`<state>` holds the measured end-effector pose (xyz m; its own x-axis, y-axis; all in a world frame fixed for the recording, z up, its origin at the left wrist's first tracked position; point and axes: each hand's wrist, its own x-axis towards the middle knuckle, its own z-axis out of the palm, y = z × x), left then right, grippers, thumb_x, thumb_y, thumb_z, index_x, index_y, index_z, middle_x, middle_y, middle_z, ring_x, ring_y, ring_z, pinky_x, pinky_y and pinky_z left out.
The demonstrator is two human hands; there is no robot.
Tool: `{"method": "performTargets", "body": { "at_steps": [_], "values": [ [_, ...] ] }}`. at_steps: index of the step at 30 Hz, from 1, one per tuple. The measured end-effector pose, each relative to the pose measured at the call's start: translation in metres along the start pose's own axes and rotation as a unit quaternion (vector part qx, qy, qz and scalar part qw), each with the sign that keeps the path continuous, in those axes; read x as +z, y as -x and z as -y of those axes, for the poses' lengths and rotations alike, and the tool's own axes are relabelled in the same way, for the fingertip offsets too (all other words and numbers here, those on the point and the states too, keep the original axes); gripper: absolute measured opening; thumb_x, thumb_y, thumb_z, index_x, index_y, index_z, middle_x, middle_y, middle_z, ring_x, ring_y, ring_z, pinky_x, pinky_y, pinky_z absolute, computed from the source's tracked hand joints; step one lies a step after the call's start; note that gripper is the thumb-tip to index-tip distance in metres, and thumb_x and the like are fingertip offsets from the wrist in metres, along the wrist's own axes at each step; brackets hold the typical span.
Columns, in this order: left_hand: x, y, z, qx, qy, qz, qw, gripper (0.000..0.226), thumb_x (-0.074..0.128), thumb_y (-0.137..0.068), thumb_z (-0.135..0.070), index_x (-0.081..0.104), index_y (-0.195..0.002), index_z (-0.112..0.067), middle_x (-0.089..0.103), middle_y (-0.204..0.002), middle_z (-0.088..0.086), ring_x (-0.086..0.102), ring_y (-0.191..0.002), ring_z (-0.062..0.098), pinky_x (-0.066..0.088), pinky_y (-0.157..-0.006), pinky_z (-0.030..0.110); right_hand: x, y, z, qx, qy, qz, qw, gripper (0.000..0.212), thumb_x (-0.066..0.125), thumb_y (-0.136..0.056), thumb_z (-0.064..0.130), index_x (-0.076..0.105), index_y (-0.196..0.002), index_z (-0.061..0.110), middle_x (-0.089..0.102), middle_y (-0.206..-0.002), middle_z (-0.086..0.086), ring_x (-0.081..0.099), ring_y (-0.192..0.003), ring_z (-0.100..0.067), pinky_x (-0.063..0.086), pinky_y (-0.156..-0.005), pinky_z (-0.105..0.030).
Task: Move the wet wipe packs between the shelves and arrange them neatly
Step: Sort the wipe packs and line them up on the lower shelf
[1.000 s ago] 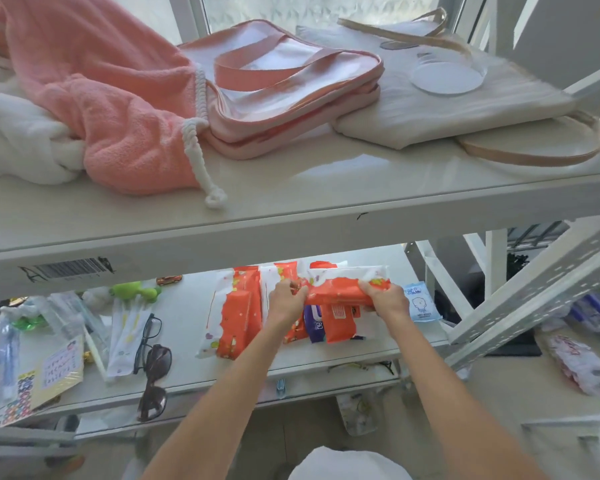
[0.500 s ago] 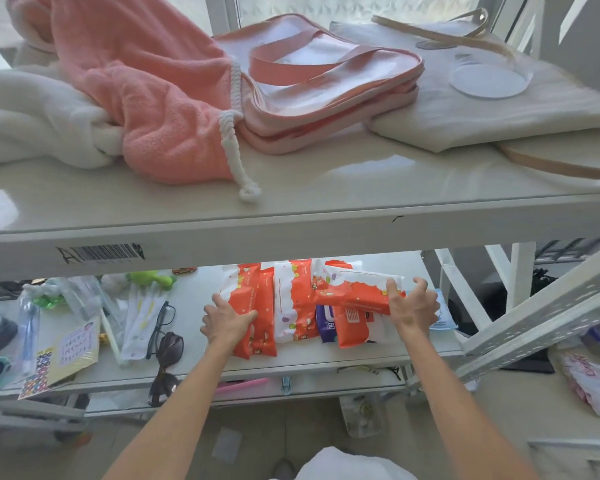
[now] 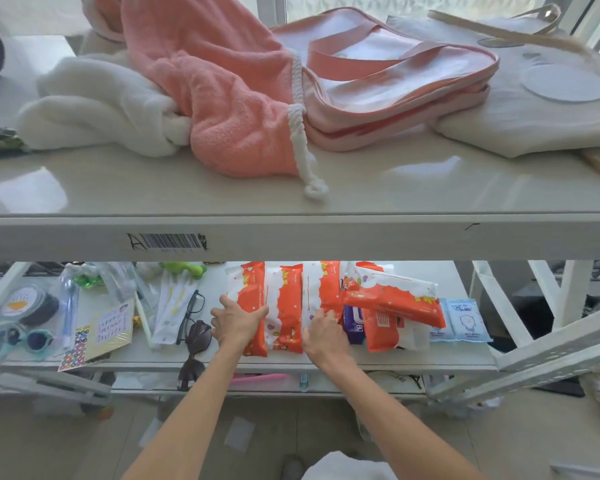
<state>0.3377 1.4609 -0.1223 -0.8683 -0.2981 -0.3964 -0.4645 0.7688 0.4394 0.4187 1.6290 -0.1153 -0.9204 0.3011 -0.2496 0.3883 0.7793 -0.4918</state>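
Note:
Several orange-and-white wet wipe packs lie on the lower shelf (image 3: pixel 378 362). Three stand side by side: a left pack (image 3: pixel 250 296), a middle pack (image 3: pixel 286 306) and a right pack (image 3: pixel 321 285). My left hand (image 3: pixel 234 322) grips the near end of the left pack. My right hand (image 3: pixel 323 336) rests with fingers closed on the near end of the right pack. Another orange pack (image 3: pixel 392 299) lies tilted across a purple pack (image 3: pixel 354 320) and an orange pack (image 3: pixel 383 329) to the right, untouched.
Two small blue wipe sachets (image 3: pixel 463 320) lie at the shelf's right end. Glasses (image 3: pixel 191 306), sunglasses (image 3: pixel 198 341), a sticker card (image 3: pixel 97 336) and toys fill the left part. The upper shelf (image 3: pixel 291 233) holds a pink towel (image 3: pixel 222 98), a pink bag (image 3: pixel 395 74) and a white tote.
My right hand let go of the tilted pack and moved left onto the right pack of the row. My left hand stayed at the left pack. The camera shifted.

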Motion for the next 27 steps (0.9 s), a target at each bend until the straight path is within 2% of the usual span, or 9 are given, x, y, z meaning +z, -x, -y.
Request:
{"method": "performTargets", "body": {
  "at_steps": [3,5,9,14,17,19,21,22,27],
  "values": [
    [0.003,0.001,0.005,0.009,-0.034,-0.003,0.999,0.118,0.077,-0.073,-0.071,0.019,-0.154,-0.007,0.040,-0.144,0.029,0.048,-0.132,0.045,0.045,-0.110,0.053,0.006,-0.008,0.015,0.041,0.055,0.002,0.998,0.070,0.058,-0.101,0.037,0.032,-0.153,-0.001,0.036,-0.154,-0.030,0.066,-0.118,-0.039,0.059,-0.091,-0.040],
    [0.006,0.000,0.007,0.016,-0.042,-0.004,0.999,0.121,0.077,-0.073,-0.072,0.019,-0.154,-0.005,0.041,-0.143,0.029,0.049,-0.131,0.044,0.043,-0.109,0.052,0.007,-0.015,0.021,0.067,0.080,0.003,0.994,0.083,0.057,-0.100,0.047,0.020,-0.159,0.000,0.029,-0.156,-0.034,0.065,-0.121,-0.040,0.058,-0.093,-0.041],
    [0.009,-0.008,0.009,0.037,-0.054,-0.011,0.998,0.113,0.068,-0.084,-0.070,0.014,-0.160,-0.006,0.037,-0.146,0.029,0.043,-0.132,0.042,0.040,-0.110,0.050,0.007,-0.029,0.024,0.086,0.094,-0.012,0.992,0.085,0.054,-0.101,0.053,0.015,-0.161,0.006,0.021,-0.160,-0.036,0.063,-0.123,-0.043,0.055,-0.096,-0.044],
    [0.014,-0.019,0.019,0.091,-0.073,-0.010,0.993,0.073,0.050,-0.102,-0.055,0.021,-0.162,-0.024,0.029,-0.153,0.029,0.037,-0.139,0.045,0.031,-0.116,0.053,0.005,-0.050,0.022,0.125,0.097,-0.008,0.987,0.090,0.056,-0.102,0.037,0.000,-0.161,-0.002,0.026,-0.156,-0.038,0.057,-0.128,-0.043,0.053,-0.099,-0.045],
    [0.017,-0.028,0.017,0.110,-0.073,-0.002,0.991,0.065,0.048,-0.105,-0.050,0.023,-0.161,-0.030,0.023,-0.158,0.028,0.030,-0.146,0.045,0.027,-0.118,0.056,0.004,-0.064,0.025,0.153,0.103,-0.003,0.983,0.106,0.067,-0.094,0.044,0.002,-0.157,-0.010,0.035,-0.148,-0.037,0.062,-0.121,-0.040,0.055,-0.091,-0.040],
    [0.018,-0.034,0.015,0.119,-0.059,-0.004,0.991,0.063,0.049,-0.105,-0.049,0.025,-0.161,-0.031,0.022,-0.160,0.028,0.028,-0.148,0.044,0.026,-0.118,0.057,0.005,-0.073,0.023,0.184,0.085,0.007,0.979,0.111,0.076,-0.082,0.059,0.026,-0.149,-0.013,0.051,-0.136,-0.029,0.067,-0.111,-0.035,0.057,-0.081,-0.038],
    [0.019,-0.037,0.014,0.121,-0.040,-0.005,0.992,0.063,0.051,-0.104,-0.047,0.026,-0.160,-0.032,0.020,-0.162,0.028,0.024,-0.150,0.044,0.024,-0.120,0.058,0.004,-0.077,0.019,0.193,0.079,0.012,0.978,0.082,0.083,-0.074,0.061,0.059,-0.122,-0.002,0.066,-0.108,-0.013,0.071,-0.088,-0.025,0.061,-0.071,-0.033],
    [0.018,-0.038,0.013,0.119,-0.032,-0.003,0.992,0.062,0.051,-0.105,-0.046,0.027,-0.160,-0.032,0.019,-0.162,0.028,0.023,-0.151,0.044,0.023,-0.120,0.058,0.003,-0.076,0.019,0.200,0.074,0.011,0.977,0.068,0.086,-0.074,0.056,0.064,-0.112,0.003,0.068,-0.099,-0.009,0.070,-0.082,-0.023,0.061,-0.069,-0.032],
    [0.012,-0.047,0.019,0.108,0.032,0.021,0.993,0.059,0.050,-0.106,-0.029,0.027,-0.161,-0.027,0.025,-0.162,0.021,0.027,-0.151,0.039,0.022,-0.123,0.055,-0.003,-0.062,0.030,0.197,0.043,-0.022,0.979,0.101,0.080,-0.082,0.054,0.030,-0.144,-0.009,0.065,-0.123,-0.021,0.069,-0.112,-0.037,0.057,-0.083,-0.041]
  ]
}}
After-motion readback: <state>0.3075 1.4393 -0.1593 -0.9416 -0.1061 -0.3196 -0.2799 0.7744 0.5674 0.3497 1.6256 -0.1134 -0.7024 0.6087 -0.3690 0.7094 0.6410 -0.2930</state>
